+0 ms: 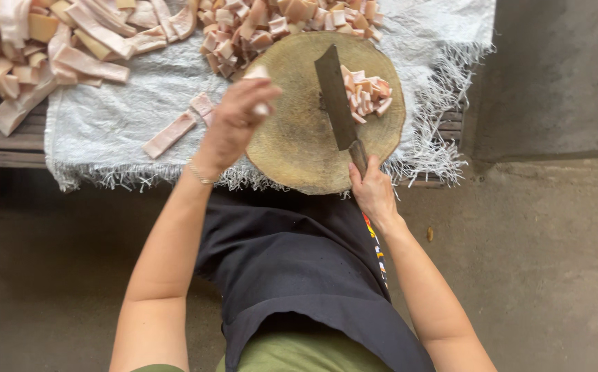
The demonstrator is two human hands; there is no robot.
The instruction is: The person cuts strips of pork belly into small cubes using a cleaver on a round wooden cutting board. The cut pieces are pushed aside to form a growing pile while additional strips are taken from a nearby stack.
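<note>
Wooden round chopping block (292,148) on white cloth (116,110) over desk. Cleaver (335,96) on block, blade beside cut meat pieces (366,93); right hand (373,193) fingers wrapped on handle. Left hand (235,124) fingers pinching meat strip (258,73) over block's left edge. More strips (71,41) left of block.

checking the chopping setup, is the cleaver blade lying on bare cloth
No, the cleaver rests on the round wooden block, its handle in the right hand, beside cut meat pieces.

white cloth (127,117) on wooden bench (3,141)
</note>
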